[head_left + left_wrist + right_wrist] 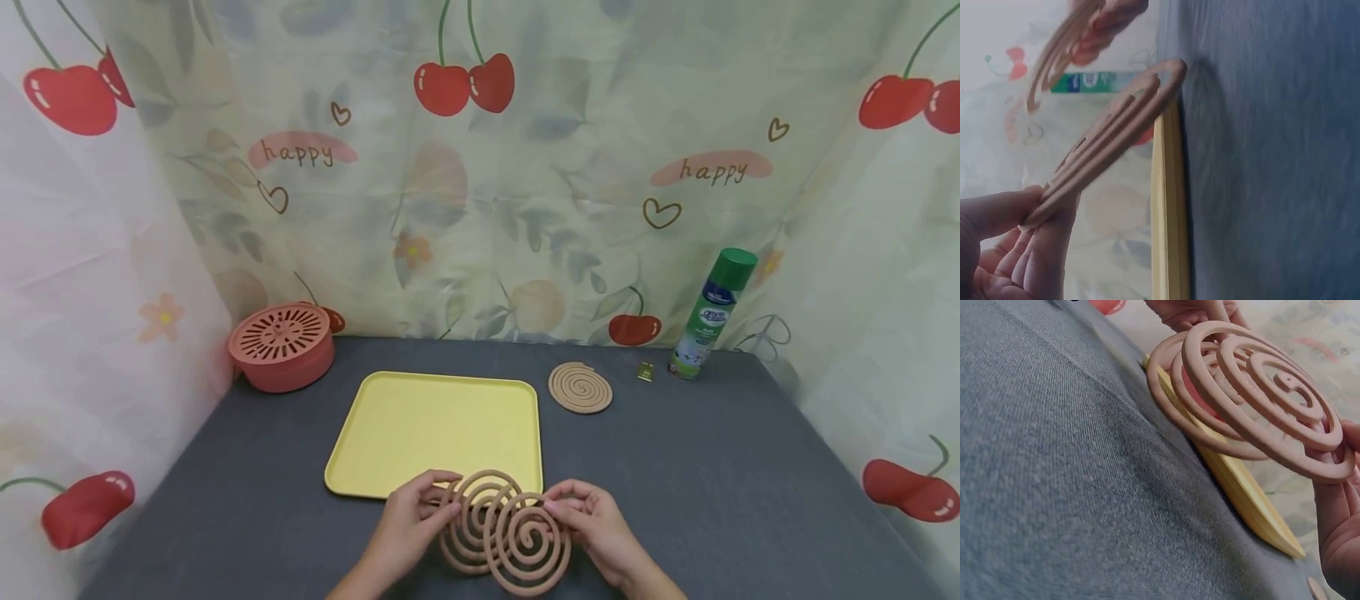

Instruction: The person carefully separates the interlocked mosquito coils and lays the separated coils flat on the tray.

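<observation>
**Pink spiral mosquito coils half separated, brittle**

Pink spiral mosquito coils [501, 532] hang interlocked above the grey desk [720, 483], just near of the yellow plastic tray [438, 429]. Your left hand [408, 521] pinches one coil's rim and your right hand [596, 525] pinches the other. Twist unevenly and a thin ring will likely snap.

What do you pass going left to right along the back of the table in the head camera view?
Red vented container → yellow tray → flat coil → small brass piece → green spray can.
</observation>
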Tool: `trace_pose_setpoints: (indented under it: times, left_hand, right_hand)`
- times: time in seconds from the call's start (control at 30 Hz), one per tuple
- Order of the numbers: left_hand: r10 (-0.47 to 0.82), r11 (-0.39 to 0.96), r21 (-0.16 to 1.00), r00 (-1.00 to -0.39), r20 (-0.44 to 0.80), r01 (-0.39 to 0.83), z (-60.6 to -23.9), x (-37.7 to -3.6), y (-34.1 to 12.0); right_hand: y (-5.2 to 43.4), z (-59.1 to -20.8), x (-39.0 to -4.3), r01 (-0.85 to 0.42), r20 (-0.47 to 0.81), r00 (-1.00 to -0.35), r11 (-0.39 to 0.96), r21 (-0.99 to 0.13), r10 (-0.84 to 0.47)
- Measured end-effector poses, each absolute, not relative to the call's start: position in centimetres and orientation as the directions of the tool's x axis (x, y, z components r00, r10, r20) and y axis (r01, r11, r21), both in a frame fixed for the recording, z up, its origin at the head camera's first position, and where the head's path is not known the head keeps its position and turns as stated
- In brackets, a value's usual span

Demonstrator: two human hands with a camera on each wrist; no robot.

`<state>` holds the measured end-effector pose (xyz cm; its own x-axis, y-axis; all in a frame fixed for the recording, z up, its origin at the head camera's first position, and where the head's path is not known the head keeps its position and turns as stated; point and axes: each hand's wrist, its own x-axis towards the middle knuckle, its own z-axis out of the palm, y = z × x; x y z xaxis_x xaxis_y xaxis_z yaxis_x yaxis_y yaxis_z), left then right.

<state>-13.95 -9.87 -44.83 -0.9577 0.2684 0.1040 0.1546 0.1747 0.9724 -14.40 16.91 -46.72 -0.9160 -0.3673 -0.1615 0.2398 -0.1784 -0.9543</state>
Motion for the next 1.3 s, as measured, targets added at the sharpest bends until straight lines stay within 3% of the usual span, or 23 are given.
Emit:
trace_pose_setpoints:
  times: [0.4,0.93,1.3]
  left_hand:
    - [0.137,0.065,0.996,-0.988,-0.072,-0.063,-44.6,-17.9,-12.9]
    - [0.009,0.178,0.978,-0.993,-0.114,-0.111,-44.3,-24.8,-17.9]
    - [-0.059,0.16,0.975,-0.987,-0.149,-0.156,-44.3,-28.7,-19.8]
  right_hand:
    - [17.7,-47.0,-14.5,0.264,-0.155,-0.911,-0.254,-0.931,-0.382]
    - [18.0,-47.1,-14.6,0.301,-0.166,-0.897,-0.293,-0.907,-0.409]
    - [18.1,-47.1,-14.6,0.317,-0.19,-0.897,-0.28,-0.906,-0.4]
